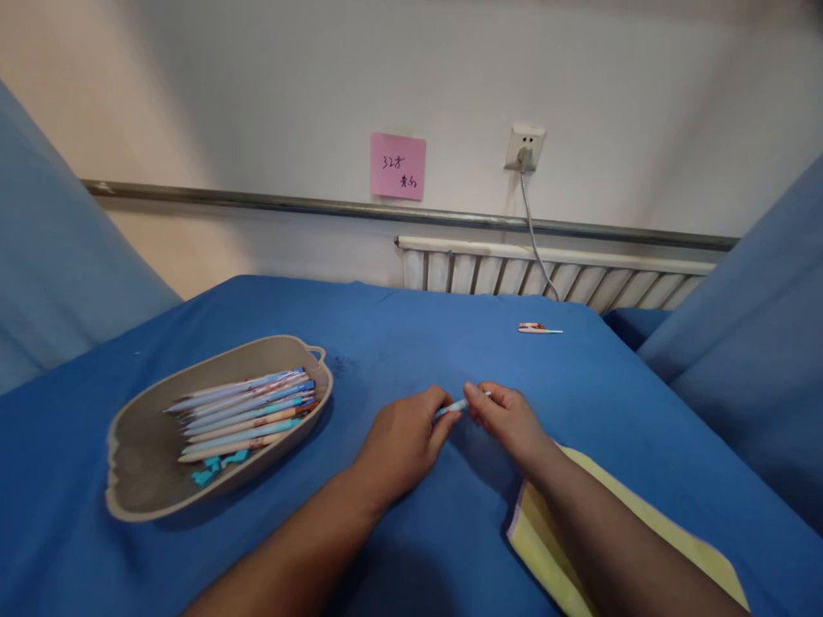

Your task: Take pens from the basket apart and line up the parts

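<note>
Between my two hands is a light blue pen (458,406), held just above the blue cloth. My left hand (411,428) pinches its left part between thumb and fingers. At its right end my right hand (501,413) is closed around it, and a thin white tip shows past those fingers. Much of the pen is hidden by the fingers. To the left stands a beige tray (147,428) with several pens (248,411) lying side by side in it. Some small turquoise pieces (219,467) lie beside the pens.
A pen part with a brown-and-white piece (538,329) lies at the back right of the blue cloth (386,334). A folded yellow cloth (553,523) lies under my right forearm. Behind are a radiator (501,270), a metal rail (289,205) and a plugged-in cord (531,223).
</note>
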`<state>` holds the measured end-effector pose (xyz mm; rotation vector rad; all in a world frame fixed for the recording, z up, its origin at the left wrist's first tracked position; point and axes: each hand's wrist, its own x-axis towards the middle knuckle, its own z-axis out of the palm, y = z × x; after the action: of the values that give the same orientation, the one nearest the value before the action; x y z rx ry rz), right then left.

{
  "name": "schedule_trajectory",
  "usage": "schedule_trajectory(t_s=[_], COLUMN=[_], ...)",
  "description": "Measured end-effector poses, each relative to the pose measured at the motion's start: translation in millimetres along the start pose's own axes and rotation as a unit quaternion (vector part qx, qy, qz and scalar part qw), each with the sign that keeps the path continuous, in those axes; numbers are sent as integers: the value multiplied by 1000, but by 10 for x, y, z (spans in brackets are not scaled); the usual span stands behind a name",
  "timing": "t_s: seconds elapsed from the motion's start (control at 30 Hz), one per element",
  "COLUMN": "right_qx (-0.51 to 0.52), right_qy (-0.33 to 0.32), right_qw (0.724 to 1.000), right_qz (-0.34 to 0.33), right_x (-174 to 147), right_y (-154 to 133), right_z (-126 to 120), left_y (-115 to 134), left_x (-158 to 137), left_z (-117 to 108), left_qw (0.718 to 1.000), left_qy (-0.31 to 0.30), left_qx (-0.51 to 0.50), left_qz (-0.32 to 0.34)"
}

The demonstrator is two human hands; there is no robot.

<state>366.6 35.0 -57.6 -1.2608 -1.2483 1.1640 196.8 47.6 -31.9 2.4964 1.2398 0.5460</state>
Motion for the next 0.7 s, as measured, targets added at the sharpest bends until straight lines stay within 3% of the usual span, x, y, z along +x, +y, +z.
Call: schedule_trajectory(t_s=[0.23, 0.43, 0.6, 0.7], right_qx=[99, 34, 109, 122], right_qy=[-16, -7, -22, -22], right_qw=[995, 998, 994, 992], right_qz=[-3, 46, -8, 0], right_x=[-3, 28, 17, 11], right_y=[-15, 39, 29, 23], right_z=[-42, -3, -51, -49], left_y=[-13, -7, -23, -27], left_x=[17, 11, 20, 20], left_z=[-17, -2, -9, -6], left_qw=[1000, 1000, 1000, 1000], left_qy=[-10, -11, -14, -8], left_qx=[4, 11, 8, 4], left_qz=[-18, 1, -11, -17])
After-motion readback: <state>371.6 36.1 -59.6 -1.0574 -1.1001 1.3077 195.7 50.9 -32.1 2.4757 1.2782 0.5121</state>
